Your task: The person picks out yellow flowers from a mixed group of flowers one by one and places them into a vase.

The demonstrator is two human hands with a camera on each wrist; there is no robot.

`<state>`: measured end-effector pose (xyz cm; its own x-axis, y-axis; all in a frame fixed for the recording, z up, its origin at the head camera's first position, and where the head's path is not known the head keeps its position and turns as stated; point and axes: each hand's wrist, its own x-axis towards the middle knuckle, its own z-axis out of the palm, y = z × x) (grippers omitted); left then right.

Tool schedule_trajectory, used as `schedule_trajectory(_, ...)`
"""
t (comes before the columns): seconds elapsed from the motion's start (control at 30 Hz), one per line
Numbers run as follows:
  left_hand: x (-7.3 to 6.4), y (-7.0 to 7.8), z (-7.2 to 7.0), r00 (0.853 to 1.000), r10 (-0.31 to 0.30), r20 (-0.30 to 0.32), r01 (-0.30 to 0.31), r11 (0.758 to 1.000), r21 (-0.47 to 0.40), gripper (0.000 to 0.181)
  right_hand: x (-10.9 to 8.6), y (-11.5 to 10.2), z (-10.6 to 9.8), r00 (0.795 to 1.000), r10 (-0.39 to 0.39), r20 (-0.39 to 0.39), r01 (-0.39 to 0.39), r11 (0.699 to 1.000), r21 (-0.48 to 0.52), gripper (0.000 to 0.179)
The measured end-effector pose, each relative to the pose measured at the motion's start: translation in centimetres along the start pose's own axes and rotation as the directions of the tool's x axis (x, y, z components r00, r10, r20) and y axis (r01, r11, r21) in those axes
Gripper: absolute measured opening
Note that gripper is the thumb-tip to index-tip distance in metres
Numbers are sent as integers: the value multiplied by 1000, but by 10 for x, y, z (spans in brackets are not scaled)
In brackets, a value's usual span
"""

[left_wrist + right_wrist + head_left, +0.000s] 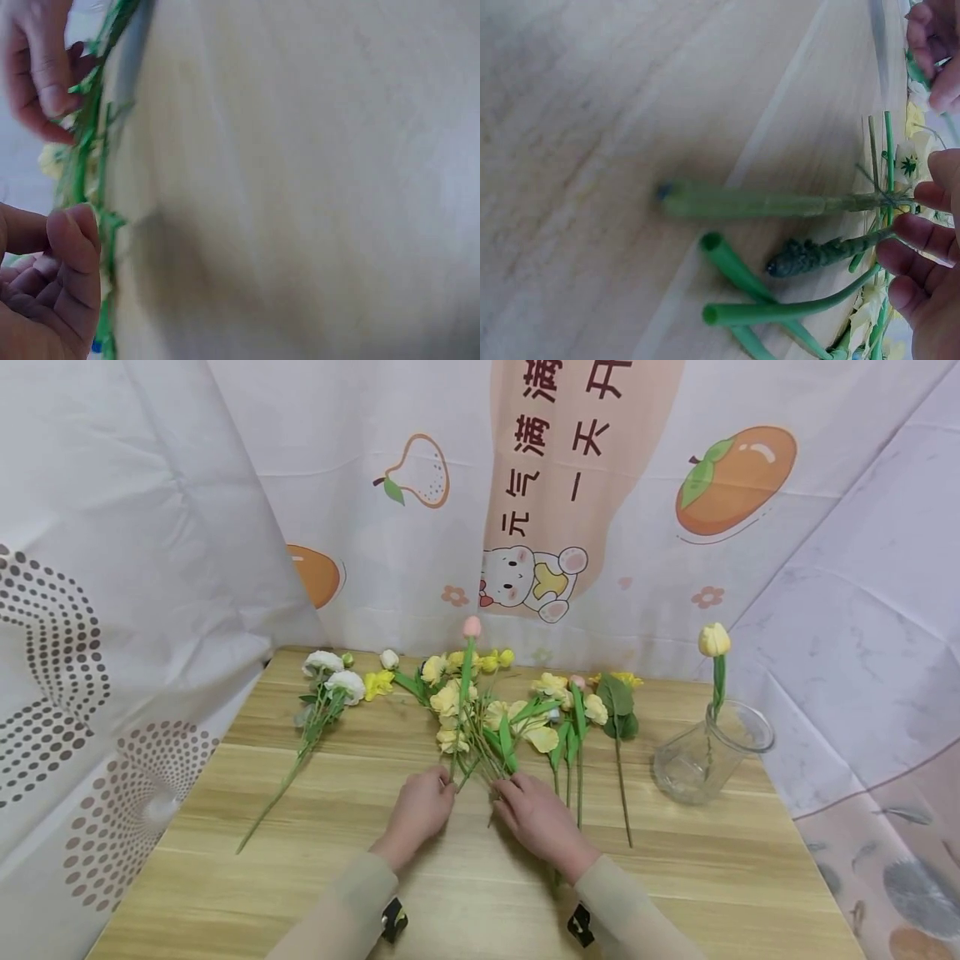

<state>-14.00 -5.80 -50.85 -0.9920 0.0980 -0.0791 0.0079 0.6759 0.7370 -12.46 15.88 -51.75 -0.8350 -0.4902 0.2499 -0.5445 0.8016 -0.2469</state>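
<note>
My left hand (422, 810) is at the table's middle, thumb and forefinger pinching the lower stem of a pink tulip (471, 627) that stands up above the other flowers. In the left wrist view, that hand's thumb (84, 225) meets the bent forefinger beside green stems. My right hand (538, 818) is just to the right, its fingers around thin stems of the yellow flowers (450, 700). The right wrist view shows a thick green stem (750, 204) running between its thumb and fingers. Blossoms of the yellow bunch lie beyond both hands.
White flowers (345, 687) on a long stem lie at the left. A green-leaved stem (619, 752) and several tulip stems (580, 777) lie right of my hands. A glass vase (678, 772) with one yellow tulip (714, 641) stands at the right. Printed curtains (360, 552) enclose the table.
</note>
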Motion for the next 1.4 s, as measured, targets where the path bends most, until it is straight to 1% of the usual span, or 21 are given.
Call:
schedule_trajectory(0.07,-2,2,-11,1000,-8,-16,8,1000,-19,8,1,0,0,1000,26,-6,-26,999,21,24)
schedule_trajectory(0.17,-4,3,-30,998,-36,-44,34,999,-37,11,3,0,0,998,58,-17,-58,998,22,16)
schedule_trajectory(0.27,-5,-1,-50,995,-73,-66,70,997,-45,13,5,-1,-2,993,118,-27,-117,993,10,9)
schedule_trajectory(0.33,-4,-8,-61,993,-86,-83,84,996,-33,13,7,0,-3,983,182,-21,-182,983,26,8)
schedule_trajectory(0.43,-6,-22,-76,990,-83,-113,86,996,15,13,10,4,-4,964,266,-12,-264,961,81,10)
schedule_trajectory(0.5,-8,-33,-83,987,-83,-137,93,993,66,13,11,9,-3,955,295,-14,-292,950,112,17)
schedule_trajectory(0.57,-10,-44,-90,984,-88,-152,105,989,107,13,12,15,-3,953,301,-14,-297,947,123,27)
schedule_trajectory(0.63,-12,-54,-95,982,-101,-159,124,983,139,12,13,20,-3,954,299,12,-298,946,123,35)
schedule_trajectory(0.77,-17,-71,-103,981,-128,-146,155,970,187,12,15,28,-3,951,294,100,-306,940,152,39)
schedule_trajectory(0.93,-22,-84,-107,980,-158,-118,182,953,240,12,26,34,-7,946,286,151,-311,932,183,30)
schedule_trajectory(1.0,-24,-88,-107,981,-160,-110,184,947,261,12,30,35,-10,940,290,182,-324,926,196,30)
schedule_trajectory(1.1,-26,-93,-108,980,-171,-97,192,939,285,15,35,37,-13,923,302,239,-354,909,220,34)
schedule_trajectory(1.17,-28,-95,-109,979,-182,-86,200,932,302,17,37,39,-15,922,308,234,-361,901,238,35)
schedule_trajectory(1.27,-29,-99,-109,976,-207,-68,218,923,317,18,38,40,-18,927,333,172,-371,881,293,33)
schedule_trajectory(1.33,-29,-99,-109,975,-212,-70,223,917,332,16,39,41,-22,921,369,123,-388,854,345,31)
schedule_trajectory(1.4,-29,-97,-108,976,-200,-84,217,910,354,16,40,41,-25,903,415,111,-422,814,399,31)
